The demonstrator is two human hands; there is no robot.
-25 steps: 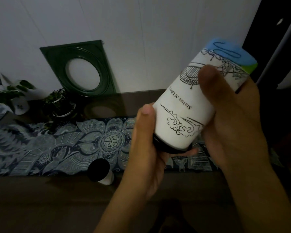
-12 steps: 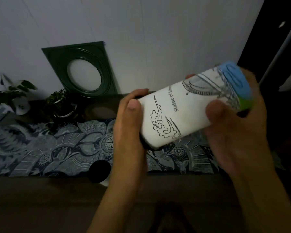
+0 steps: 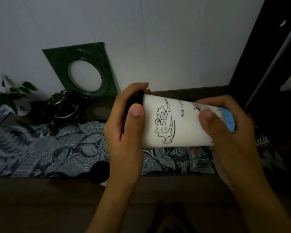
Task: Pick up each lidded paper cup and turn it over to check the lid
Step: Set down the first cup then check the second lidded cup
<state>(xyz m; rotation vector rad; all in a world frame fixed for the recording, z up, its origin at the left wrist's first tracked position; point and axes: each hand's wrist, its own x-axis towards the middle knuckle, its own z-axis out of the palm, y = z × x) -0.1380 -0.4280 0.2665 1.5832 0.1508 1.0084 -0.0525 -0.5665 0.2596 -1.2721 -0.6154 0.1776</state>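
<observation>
Cup point(image 3: 176, 125) lies on its side in the air above the tabletop point(image 3: 40, 204), held between both of your hands. Its white wall faces the camera and shows a black cloud drawing and the partly covered words "Statue of". Its black lid point(image 3: 134, 100) points left; its blue base end point(image 3: 228, 120) points right.

Your left hand point(image 3: 124, 132) grips the lid end: the thumb lies across the seam between lid and wall, and the fingers curl over the top of the lid. Your right hand point(image 3: 228, 137) grips the base end: the thumb presses the front wall, and the fingers wrap over the top and behind. One fingertip shows under the cup's lower edge.

A second cup point(image 3: 100, 174) stands on the tabletop near the front edge of the patterned runner point(image 3: 49, 148), just left of your left wrist, which partly covers it. Only its black lid and a bit of white wall show.

Along the back edge, a green frame point(image 3: 81, 69) with a round opening leans against the wall. Two plants point(image 3: 60, 105) stand at the back left corner.
</observation>
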